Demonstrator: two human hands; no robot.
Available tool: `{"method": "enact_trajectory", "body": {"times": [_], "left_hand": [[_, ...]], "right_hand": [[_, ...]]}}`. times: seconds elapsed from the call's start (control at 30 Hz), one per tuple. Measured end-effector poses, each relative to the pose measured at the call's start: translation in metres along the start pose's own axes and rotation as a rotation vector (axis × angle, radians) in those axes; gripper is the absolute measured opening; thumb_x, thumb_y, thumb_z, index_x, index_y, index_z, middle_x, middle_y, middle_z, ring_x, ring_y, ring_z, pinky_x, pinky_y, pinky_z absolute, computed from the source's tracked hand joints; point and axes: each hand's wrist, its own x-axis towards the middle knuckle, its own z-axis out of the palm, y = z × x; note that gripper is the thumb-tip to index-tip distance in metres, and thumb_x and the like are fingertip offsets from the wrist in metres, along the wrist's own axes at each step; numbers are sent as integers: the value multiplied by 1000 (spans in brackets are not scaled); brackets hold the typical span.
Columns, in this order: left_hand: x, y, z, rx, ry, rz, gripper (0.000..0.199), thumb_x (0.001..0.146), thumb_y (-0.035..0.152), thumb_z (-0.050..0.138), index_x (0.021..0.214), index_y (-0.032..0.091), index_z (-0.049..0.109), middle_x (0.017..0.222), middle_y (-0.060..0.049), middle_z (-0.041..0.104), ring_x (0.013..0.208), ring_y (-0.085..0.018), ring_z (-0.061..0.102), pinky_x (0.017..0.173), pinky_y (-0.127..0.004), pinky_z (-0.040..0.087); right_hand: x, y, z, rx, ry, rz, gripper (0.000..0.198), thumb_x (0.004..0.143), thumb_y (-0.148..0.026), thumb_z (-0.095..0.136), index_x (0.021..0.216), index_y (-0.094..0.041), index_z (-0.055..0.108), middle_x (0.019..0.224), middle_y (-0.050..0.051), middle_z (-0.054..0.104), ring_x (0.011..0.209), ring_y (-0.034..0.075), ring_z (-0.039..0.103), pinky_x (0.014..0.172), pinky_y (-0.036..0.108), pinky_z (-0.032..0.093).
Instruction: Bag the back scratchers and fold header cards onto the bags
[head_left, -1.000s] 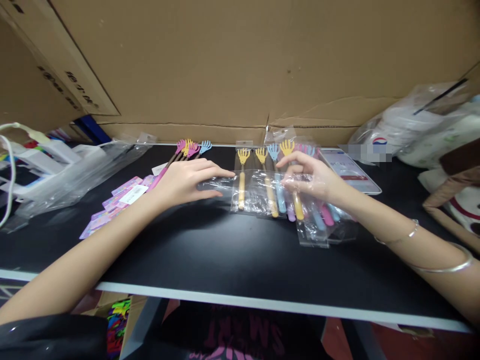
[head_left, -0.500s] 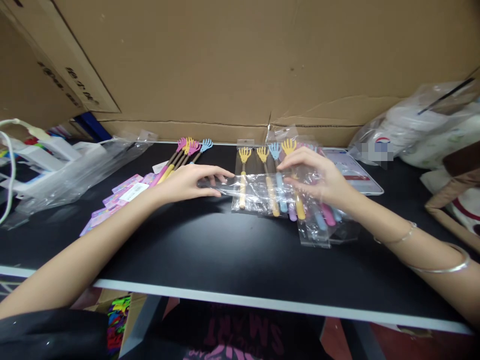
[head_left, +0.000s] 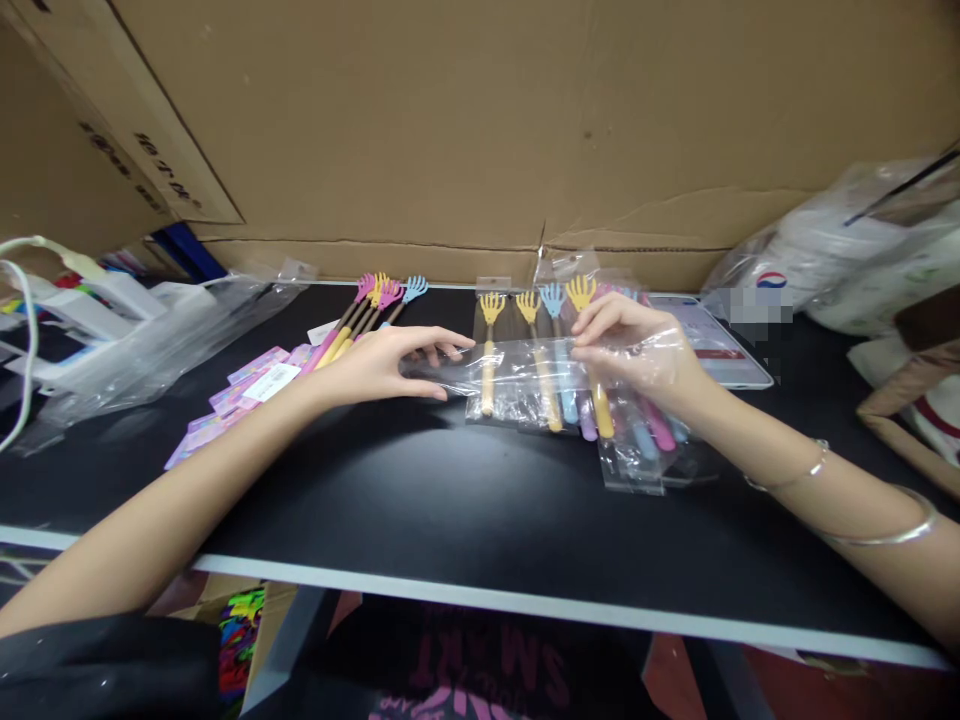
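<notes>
A clear plastic bag point(head_left: 510, 365) stretches between my hands above the table. My right hand point(head_left: 637, 345) pinches its right part, and some film lies over the fingers. At the other end, my left hand point(head_left: 382, 365) has thumb and fingers spread apart, with the bag's end between them. Behind and under the film lie several back scratchers with hand-shaped heads, including a yellow one point(head_left: 488, 375) in a clear sleeve and a blue one point(head_left: 553, 300). Left of these, a bunch of loose back scratchers point(head_left: 381, 292) rests beyond my left hand, partly hidden by it.
Pink and purple cards point(head_left: 217, 410) are fanned out at left, near a large plastic bag point(head_left: 187, 335) and a white rack point(head_left: 82, 330). A phone or tablet point(head_left: 724, 350) lies at right, before a bagged cup point(head_left: 795, 260). Cardboard point(head_left: 450, 130) walls the back.
My right hand has shifted slightly right and its fingers have closed more tightly on the bag, which looks more drawn out. My left hand stays nearly in place, fingers still spread.
</notes>
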Motion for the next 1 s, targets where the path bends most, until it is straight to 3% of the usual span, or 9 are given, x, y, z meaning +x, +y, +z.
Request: {"method": "enact_trajectory", "body": {"times": [0.33, 0.63, 0.87, 1.0], "left_hand": [[0, 4, -1, 46, 38, -8, 52, 84, 46, 69, 129, 23, 61, 113, -5, 71, 93, -16, 65, 79, -23, 50], [-2, 0, 0, 109, 28, 14, 46, 87, 44, 66, 129, 26, 61, 112, -2, 72, 92, -15, 66, 80, -22, 48], [-2, -6, -1, 298, 73, 18, 51, 90, 53, 59, 133, 27, 58, 127, -4, 65, 112, -22, 60, 94, -32, 46], [-3, -8, -11, 446, 159, -119, 50, 92, 57, 52, 132, 27, 57, 131, -4, 63, 119, -25, 57, 97, -34, 45]], "right_hand": [[-3, 0, 3, 120, 102, 176, 22, 68, -34, 80, 71, -23, 62, 79, 0, 63, 75, 18, 59, 74, 36, 48], [-2, -7, 4, 8, 68, 150, 15, 73, -32, 74, 73, -22, 63, 75, 1, 64, 72, 17, 61, 72, 35, 49], [-3, -14, 5, -49, 48, 81, 11, 76, -32, 71, 77, -22, 64, 80, 2, 66, 77, 19, 62, 76, 37, 51], [-4, -8, 2, -85, 134, 1, 7, 77, -25, 71, 81, -22, 67, 84, 1, 68, 81, 19, 63, 79, 37, 51]]}}
